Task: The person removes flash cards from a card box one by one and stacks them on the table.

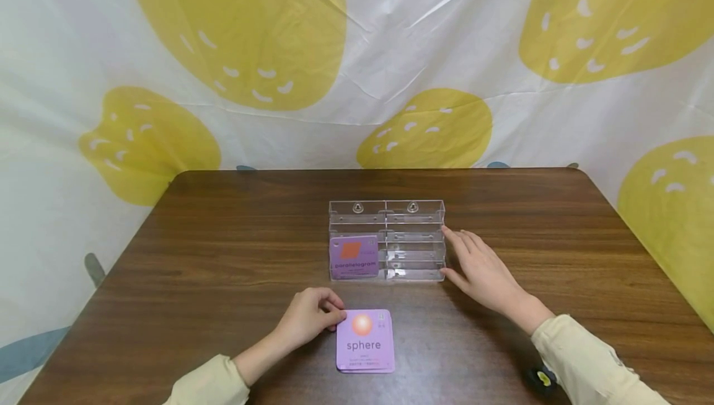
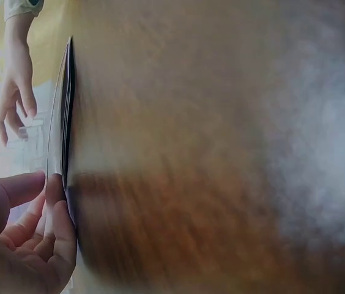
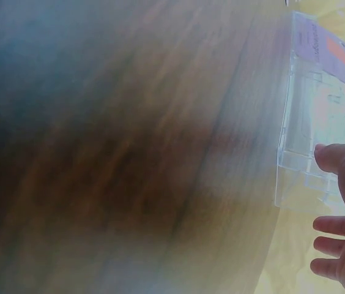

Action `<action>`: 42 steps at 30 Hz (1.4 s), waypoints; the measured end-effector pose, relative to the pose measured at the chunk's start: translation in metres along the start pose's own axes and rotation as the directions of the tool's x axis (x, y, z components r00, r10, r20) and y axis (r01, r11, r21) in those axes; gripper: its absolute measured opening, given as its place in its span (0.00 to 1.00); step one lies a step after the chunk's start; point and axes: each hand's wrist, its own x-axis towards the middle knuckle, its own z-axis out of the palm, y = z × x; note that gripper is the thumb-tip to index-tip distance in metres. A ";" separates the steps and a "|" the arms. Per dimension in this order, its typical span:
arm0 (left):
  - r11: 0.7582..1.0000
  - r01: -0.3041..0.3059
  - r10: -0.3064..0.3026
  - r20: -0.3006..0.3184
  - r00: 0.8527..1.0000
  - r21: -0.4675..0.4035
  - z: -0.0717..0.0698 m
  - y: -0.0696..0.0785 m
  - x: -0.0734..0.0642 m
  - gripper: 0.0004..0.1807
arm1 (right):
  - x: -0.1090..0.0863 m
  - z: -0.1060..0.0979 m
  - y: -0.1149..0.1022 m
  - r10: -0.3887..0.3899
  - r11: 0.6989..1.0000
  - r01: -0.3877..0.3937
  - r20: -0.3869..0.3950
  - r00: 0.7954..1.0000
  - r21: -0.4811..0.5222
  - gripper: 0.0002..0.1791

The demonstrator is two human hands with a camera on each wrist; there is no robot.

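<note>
A small pile of square purple cards, topped by one reading "sphere" (image 1: 364, 344), lies near the front of the table. My left hand (image 1: 309, 317) pinches the top card by its upper left corner between thumb and fingers; in the left wrist view this card bows slightly away from those beneath. Behind the pile stands a clear plastic tiered rack (image 1: 415, 237) with two columns. Its lower left pocket holds a purple "parallelogram" card (image 1: 354, 258). At the rack's right side, my right hand (image 1: 484, 271) rests its extended fingers and thumb against the edge.
The brown wooden table (image 1: 223, 237) meets a lemon-print cloth (image 1: 268, 138) at its back and sides. A small black object with a yellow-green mark (image 1: 543, 379) sits by the right sleeve, partly covered by it.
</note>
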 end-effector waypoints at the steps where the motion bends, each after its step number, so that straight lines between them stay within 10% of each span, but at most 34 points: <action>1: 1.000 -0.002 0.002 -0.003 1.000 0.003 0.000 0.000 0.000 0.04 | 0.000 0.000 0.000 -0.002 1.000 0.002 -0.001 1.000 -0.001 0.41; 22: 0.997 0.005 0.002 -0.085 0.996 0.082 -0.009 -0.003 0.005 0.03 | 0.000 0.000 0.000 -0.003 1.000 0.003 0.002 1.000 -0.004 0.41; 42: 0.993 0.007 0.029 -0.299 0.954 0.118 -0.034 -0.009 0.033 0.12 | 0.001 -0.002 -0.001 -0.009 1.000 0.009 0.013 1.000 -0.010 0.40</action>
